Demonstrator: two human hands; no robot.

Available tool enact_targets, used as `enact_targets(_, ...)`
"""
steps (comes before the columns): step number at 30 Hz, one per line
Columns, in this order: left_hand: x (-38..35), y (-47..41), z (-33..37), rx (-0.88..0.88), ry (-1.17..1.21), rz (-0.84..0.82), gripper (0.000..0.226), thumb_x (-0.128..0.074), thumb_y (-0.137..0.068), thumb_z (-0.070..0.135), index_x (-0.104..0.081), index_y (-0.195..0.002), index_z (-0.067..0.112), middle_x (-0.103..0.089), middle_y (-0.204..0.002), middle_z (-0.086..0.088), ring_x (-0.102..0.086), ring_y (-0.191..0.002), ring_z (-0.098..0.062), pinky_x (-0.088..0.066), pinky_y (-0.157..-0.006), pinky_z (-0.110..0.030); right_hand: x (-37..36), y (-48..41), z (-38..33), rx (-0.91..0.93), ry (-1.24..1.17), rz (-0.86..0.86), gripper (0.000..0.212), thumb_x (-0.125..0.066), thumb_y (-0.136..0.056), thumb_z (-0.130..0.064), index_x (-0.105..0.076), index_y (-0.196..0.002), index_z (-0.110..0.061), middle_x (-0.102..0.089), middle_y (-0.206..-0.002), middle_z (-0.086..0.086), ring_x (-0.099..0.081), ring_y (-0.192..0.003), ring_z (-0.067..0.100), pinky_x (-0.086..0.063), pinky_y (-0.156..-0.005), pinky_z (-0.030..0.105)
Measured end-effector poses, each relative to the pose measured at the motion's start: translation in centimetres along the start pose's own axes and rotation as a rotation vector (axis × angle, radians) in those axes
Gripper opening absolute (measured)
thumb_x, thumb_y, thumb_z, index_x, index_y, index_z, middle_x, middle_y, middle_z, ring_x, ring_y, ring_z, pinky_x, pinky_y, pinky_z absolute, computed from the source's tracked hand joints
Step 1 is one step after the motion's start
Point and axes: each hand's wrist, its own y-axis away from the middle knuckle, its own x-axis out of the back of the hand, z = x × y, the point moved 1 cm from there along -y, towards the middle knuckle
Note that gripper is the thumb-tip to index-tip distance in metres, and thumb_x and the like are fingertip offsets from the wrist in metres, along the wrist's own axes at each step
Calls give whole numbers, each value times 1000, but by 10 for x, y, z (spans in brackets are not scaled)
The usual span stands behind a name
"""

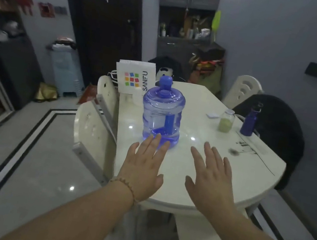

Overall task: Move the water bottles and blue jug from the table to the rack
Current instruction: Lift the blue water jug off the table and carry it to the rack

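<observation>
Left hand (143, 166) flat, fingers spread, holding nothing, fingertips just short of blue jug (162, 113) base; right hand (209, 178) likewise spread and bare, just right of jug

Jug upright on white surface (199, 97), nearly empty, blue cap on; dark blue bottle (250, 121) and lidded jar (226, 121) well right of jug, near surface edge

Risks: smooth round jug wall may slip between palms if squeezed low; glossy surface lets jug slide; reach past jug could knock jar or bottle off edge

Writing: bag (134, 77) behind jug reads "SANFU", coloured squares logo; rack not identifiable
</observation>
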Motion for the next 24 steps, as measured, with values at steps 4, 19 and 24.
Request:
enact_targets(4,-44,-33,-43,10,49,-33,81,-47,-86,48,3,-146,26,1,-158,-4,1,-143,-24,0,-113,-43,-32,-71,-3,-27,65,1,78,-60,-84,-39,-18,-149,-27,-12,-158,9,-11,-144,27,-10,-115,46)
enact_targets(19,-126,-267,-243,-140,135,4,76,-43,-90,52,2,-147,31,1,-158,1,0,-143,-18,-4,-113,-39,-169,-308,-78,-72,21,58,90,-72,-74,-14,-22,-149,-24,-22,-155,13,-20,-142,31,-22,-113,48)
enact_targets(24,-139,-321,-256,-431,271,84,71,-45,-91,47,-12,-149,24,-12,-157,-3,-12,-142,-21,-16,-111,-39,-186,-324,-85,-146,178,291,88,-82,-46,4,-56,-128,-13,-58,-124,19,-53,-117,41,-40,-95,60)
